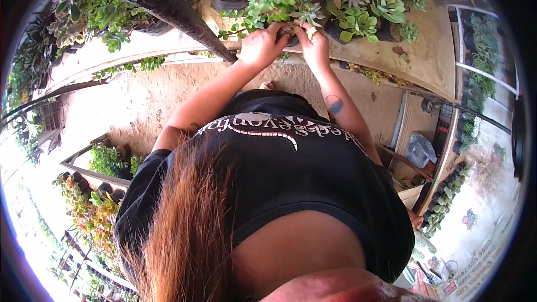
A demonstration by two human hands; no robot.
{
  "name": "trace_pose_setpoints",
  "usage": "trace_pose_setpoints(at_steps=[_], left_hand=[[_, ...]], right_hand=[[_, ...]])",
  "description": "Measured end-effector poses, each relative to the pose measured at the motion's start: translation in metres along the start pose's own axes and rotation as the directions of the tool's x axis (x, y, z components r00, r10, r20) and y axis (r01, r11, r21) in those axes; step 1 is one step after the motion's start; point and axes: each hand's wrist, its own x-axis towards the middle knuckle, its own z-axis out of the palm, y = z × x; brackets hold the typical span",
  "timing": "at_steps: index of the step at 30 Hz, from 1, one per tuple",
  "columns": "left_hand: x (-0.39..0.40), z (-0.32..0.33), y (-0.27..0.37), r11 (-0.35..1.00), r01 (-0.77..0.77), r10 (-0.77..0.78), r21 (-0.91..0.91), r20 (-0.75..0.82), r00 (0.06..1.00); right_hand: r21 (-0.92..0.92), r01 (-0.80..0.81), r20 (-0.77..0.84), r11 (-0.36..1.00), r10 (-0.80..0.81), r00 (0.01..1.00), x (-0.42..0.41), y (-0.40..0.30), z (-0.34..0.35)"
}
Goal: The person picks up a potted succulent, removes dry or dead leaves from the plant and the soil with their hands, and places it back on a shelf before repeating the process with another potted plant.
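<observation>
At the bench's near edge, my left hand [261,47] and my right hand [314,45] hold a small dark plant bag [293,41] from both sides. Brown soil or dried matter [288,29] shows at its top, between my thumbs and fingertips. A pale grey-green succulent rosette [311,13] rises just behind my right fingers. Trailing small-leaved succulent stems [262,6], some reddish, spread beyond my left hand. My fingertips partly hide the bag, so their exact grip is hard to see.
Green rosette succulents [356,19] in dark bags stand right of my hands on the bench [377,56]. A dark post [168,4] slants across on the left. Potted plants [111,161] sit behind at left. A clear plastic bag [420,150] lies on a right-hand shelf.
</observation>
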Motion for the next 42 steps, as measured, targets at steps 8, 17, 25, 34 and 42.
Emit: trace_pose_setpoints(at_steps=[8, 17, 25, 34, 42], left_hand=[[0.000, 0.001, 0.000, 0.998, -0.002, 0.003, 0.068, -0.014, 1.000], [0.002, 0.003, -0.002, 0.998, -0.015, 0.015, 0.053, 0.002, 1.000], [-0.003, 0.004, -0.003, 0.999, -0.009, 0.010, 0.041, -0.022, 1.000], [-0.002, 0.003, -0.004, 0.999, -0.036, 0.034, -0.028, -0.077, 0.996], [-0.023, 0.006, 0.001, 0.936, -0.270, 0.269, -0.226, -0.037, 0.963]], right_hand=[[-0.366, 0.159, 0.030, 0.917, -0.159, 0.987, -0.002, -0.021, -0.001], [-0.449, 0.119, 0.072, 0.886, -0.097, 0.993, -0.001, -0.025, -0.003], [-0.427, 0.117, 0.057, 0.897, -0.103, 0.993, 0.001, -0.030, -0.004], [-0.099, 0.113, -0.043, 0.989, -0.117, 0.992, -0.014, -0.007, 0.000], [0.663, -0.723, 0.627, 0.194, 0.383, 0.678, -0.045, -0.007, -0.013]])
